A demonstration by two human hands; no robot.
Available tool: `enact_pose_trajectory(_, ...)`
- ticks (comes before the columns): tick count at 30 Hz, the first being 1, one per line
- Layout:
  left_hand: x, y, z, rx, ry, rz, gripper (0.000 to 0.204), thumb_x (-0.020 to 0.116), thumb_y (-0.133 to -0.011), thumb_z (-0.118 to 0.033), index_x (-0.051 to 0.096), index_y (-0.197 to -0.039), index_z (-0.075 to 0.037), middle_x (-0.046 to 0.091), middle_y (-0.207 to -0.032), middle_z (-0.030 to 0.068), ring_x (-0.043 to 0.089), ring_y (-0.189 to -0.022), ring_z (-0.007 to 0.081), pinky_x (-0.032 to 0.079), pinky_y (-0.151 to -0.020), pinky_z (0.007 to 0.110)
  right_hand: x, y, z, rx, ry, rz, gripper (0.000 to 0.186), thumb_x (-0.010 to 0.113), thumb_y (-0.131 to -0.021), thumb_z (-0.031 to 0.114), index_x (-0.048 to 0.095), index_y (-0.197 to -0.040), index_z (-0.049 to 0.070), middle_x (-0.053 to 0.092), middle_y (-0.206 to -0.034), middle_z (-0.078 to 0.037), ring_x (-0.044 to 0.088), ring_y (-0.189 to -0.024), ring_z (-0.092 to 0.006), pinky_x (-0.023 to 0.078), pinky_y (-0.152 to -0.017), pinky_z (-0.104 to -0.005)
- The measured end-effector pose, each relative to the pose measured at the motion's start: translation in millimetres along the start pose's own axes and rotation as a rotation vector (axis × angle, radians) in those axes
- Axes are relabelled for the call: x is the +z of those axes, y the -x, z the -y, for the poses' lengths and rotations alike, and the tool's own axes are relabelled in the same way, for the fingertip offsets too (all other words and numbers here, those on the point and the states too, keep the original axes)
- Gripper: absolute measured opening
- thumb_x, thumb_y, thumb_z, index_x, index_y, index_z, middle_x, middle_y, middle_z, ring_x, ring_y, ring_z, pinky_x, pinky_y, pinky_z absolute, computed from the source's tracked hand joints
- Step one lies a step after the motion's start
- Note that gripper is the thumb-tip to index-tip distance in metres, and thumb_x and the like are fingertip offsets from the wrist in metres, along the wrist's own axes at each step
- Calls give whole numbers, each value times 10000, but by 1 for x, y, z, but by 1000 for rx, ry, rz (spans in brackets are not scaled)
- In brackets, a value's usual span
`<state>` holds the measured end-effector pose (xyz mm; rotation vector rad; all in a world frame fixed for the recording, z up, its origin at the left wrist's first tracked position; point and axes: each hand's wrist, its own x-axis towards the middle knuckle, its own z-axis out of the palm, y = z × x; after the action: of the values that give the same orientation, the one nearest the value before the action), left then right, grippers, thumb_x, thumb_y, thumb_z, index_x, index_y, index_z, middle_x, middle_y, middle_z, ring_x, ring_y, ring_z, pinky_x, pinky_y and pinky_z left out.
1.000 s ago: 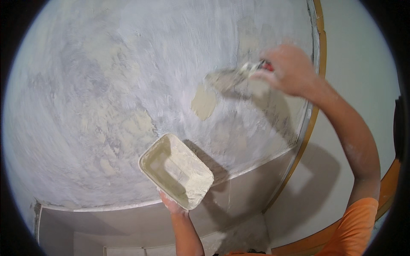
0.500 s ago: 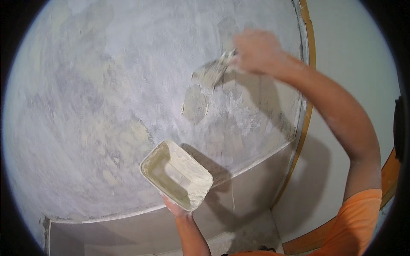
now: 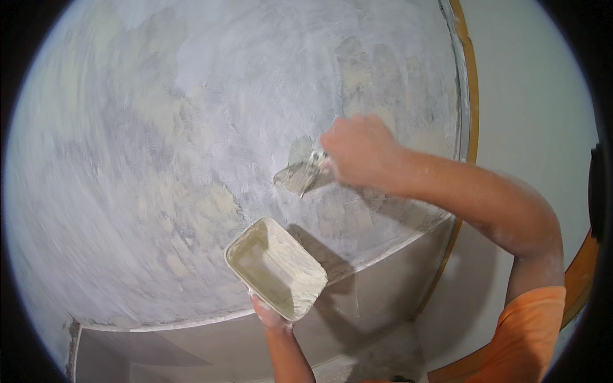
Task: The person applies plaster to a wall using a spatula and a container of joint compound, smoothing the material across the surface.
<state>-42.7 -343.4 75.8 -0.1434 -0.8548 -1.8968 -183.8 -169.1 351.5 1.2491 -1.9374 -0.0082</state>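
Observation:
In my right hand (image 3: 363,152) is a putty knife (image 3: 299,175), its handle inside my closed fingers. Pale putty coats the blade, which lies against the patchy grey-white plastered surface (image 3: 211,121). A smear of damp putty (image 3: 301,150) shows right by the blade. Below, my left hand (image 3: 271,314) grips a rectangular cream plastic tub (image 3: 246,241) from underneath, so most of those fingers are hidden. Thick putty clings to the tub's right inner wall, and its mouth tilts toward me.
A white edge (image 3: 172,322) bounds the plastered surface below, with a smooth grey recess (image 3: 242,345) past it. Along the right runs a yellow-brown strip (image 3: 473,96) beside a plain pale wall (image 3: 523,96). Orange-brown trim (image 3: 578,274) curves at lower right.
My right hand has swept the putty knife down and slightly left across the plastered surface. The tub in my left hand sits a little farther right and lower in view.

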Motion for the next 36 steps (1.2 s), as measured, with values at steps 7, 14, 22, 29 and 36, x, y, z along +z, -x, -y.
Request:
enact_pose_trajectory(7, -12, 1, -3, 44, 38, -21, 531, 356, -1032, -415, 413, -1436, -75, 527, -1333, 104, 551, -1198, 290, 489, -984, 431, -43, 5, -76, 200, 113, -178, 383, 720, -829, 394, 671, -951, 35, 663, -965, -190, 651, -942, -339, 511, -807, -444)
enact_pose_trajectory(14, -4, 6, -5, 8, -23, -77, 494, 383, -1025, -347, 417, -1424, -58, 541, -1308, 118, 575, -1164, 283, 515, -948, 426, 18, 7, -57, -5, 37, 162, 361, 694, -826, 410, 669, -850, 50, 659, -915, -172, 646, -902, -359, 510, -767, -462)
enact_pose_trajectory(22, -6, 2, -7, 42, -115, -124, 531, 376, -1027, -377, 378, -1457, -65, 500, -1374, 145, 569, -1193, 328, 551, -929, 462, -32, -30, -116, 162, 184, -286, 323, 734, -801, 345, 656, -897, 47, 671, -921, -165, 652, -923, -357, 518, -766, -457)
enact_pose_trajectory(29, -1, 1, -6, 36, 31, -118, 553, 372, -1025, -389, 365, -1465, -55, 476, -1398, 162, 555, -1211, 348, 549, -937, 485, -51, -22, -85, -35, 342, -399, 286, 729, -817, 325, 678, -861, 46, 684, -863, -158, 677, -862, -341, 535, -739, -437)
enact_pose_trajectory(36, -6, 5, -9, 29, -93, -163, 559, 399, -1018, -381, 369, -1459, -39, 491, -1380, 163, 574, -1190, 341, 561, -922, 475, 34, 18, -22, -247, 86, 133, 59, 692, -719, 97, 732, -746, 62, 709, -797, -158, 707, -751, -326, 556, -636, -440)
